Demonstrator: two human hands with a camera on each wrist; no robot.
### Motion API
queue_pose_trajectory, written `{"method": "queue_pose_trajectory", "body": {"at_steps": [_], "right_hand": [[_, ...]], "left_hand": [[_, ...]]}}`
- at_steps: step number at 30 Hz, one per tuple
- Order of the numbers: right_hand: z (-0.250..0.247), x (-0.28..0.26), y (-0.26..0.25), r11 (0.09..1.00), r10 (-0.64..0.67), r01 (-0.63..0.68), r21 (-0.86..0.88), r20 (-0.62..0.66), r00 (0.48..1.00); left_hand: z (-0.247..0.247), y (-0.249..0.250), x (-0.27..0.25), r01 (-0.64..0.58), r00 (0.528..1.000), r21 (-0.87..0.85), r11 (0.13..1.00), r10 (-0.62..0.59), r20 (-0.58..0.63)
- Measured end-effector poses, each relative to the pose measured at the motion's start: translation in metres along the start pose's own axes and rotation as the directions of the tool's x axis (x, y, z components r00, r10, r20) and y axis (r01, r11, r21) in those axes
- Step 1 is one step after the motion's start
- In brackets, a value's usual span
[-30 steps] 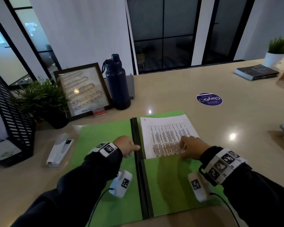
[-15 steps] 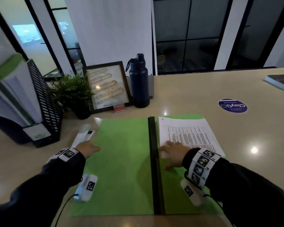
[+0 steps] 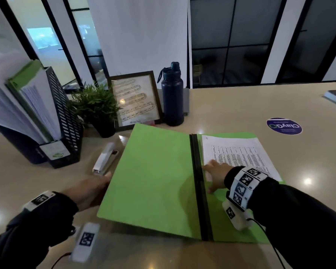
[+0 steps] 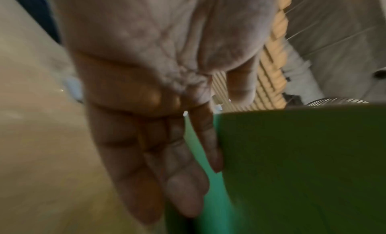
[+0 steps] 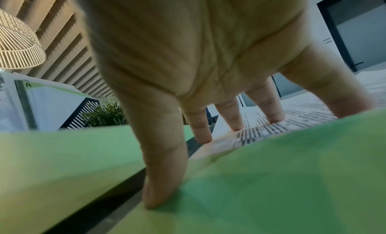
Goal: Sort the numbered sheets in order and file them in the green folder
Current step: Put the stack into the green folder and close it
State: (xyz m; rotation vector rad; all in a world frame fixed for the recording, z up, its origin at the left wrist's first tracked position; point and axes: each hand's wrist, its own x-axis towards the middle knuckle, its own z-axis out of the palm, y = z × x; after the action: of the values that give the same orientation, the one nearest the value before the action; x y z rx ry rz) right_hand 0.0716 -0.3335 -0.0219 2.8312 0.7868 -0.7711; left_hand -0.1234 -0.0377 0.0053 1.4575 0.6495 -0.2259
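I judge I'm closing up: my right hand [image 3: 216, 171], fingers spread flat, pins the sheets [image 3: 241, 152] at 2 o'clock on the folder [image 3: 221, 233] while my left hand [image 3: 89, 189], fingers straight, lifts its cover [image 3: 153, 177] by the 9 o'clock edge, which next must swing toward 3 as my right slips clear.

An office: black-framed glass partitions [image 3: 231, 45] behind a long worktop [image 3: 241, 105] carrying a mesh file rack [image 3: 66, 121] stuffed with papers, and a stapler [image 3: 105, 161].
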Motion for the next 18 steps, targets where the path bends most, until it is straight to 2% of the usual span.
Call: {"method": "queue_pose_trajectory", "body": {"at_steps": [2, 3, 4, 5, 6, 8, 10, 12, 15, 16, 18], "right_hand": [[0.000, 0.000, -0.001, 1.000, -0.016, 0.016, -0.002, -0.002, 1.000], [-0.002, -0.001, -0.001, 0.999, -0.035, 0.035, 0.005, -0.013, 0.999], [-0.003, -0.004, 0.000, 0.998, -0.053, 0.053, 0.020, -0.023, 0.998], [-0.005, -0.006, 0.003, 0.995, -0.075, 0.077, 0.056, -0.039, 0.996], [-0.009, -0.010, 0.008, 0.989, -0.083, 0.088, 0.122, -0.043, 0.996], [-0.016, -0.016, 0.029, 0.943, -0.064, 0.070, 0.326, -0.029, 0.998], [-0.020, -0.025, 0.059, 0.830, -0.006, 0.021, 0.557, -0.030, 1.000], [-0.019, -0.042, 0.093, 0.717, 0.116, -0.026, 0.697, -0.082, 0.990], [-0.009, -0.079, 0.141, 0.544, 0.301, -0.037, 0.838, -0.153, 0.941], [-0.005, -0.091, 0.154, 0.463, 0.338, -0.032, 0.886, -0.143, 0.930], [-0.002, -0.109, 0.171, 0.235, 0.378, -0.029, 0.972, -0.064, 0.924]], "left_hand": [[0.018, 0.020, -0.011, -0.100, 0.985, -0.095, 0.990, 0.112, 0.133], [0.033, 0.033, -0.017, -0.129, 0.942, -0.127, 0.983, 0.162, 0.295], [0.044, 0.043, -0.017, -0.147, 0.868, -0.162, 0.976, 0.206, 0.453], [0.057, 0.052, -0.017, -0.139, 0.794, -0.191, 0.972, 0.224, 0.565], [0.070, 0.058, -0.014, -0.164, 0.747, -0.173, 0.971, 0.236, 0.622], [0.101, 0.066, -0.005, -0.341, 0.780, 0.033, 0.940, 0.263, 0.568], [0.134, 0.075, 0.003, -0.405, 0.807, 0.173, 0.898, 0.262, 0.528], [0.165, 0.081, 0.013, -0.452, 0.814, 0.216, 0.866, 0.300, 0.498], [0.203, 0.080, 0.026, -0.521, 0.795, 0.310, 0.795, 0.320, 0.515], [0.213, 0.079, 0.029, -0.539, 0.790, 0.354, 0.764, 0.314, 0.526], [0.232, 0.075, 0.034, -0.561, 0.791, 0.474, 0.679, 0.269, 0.550]]}}
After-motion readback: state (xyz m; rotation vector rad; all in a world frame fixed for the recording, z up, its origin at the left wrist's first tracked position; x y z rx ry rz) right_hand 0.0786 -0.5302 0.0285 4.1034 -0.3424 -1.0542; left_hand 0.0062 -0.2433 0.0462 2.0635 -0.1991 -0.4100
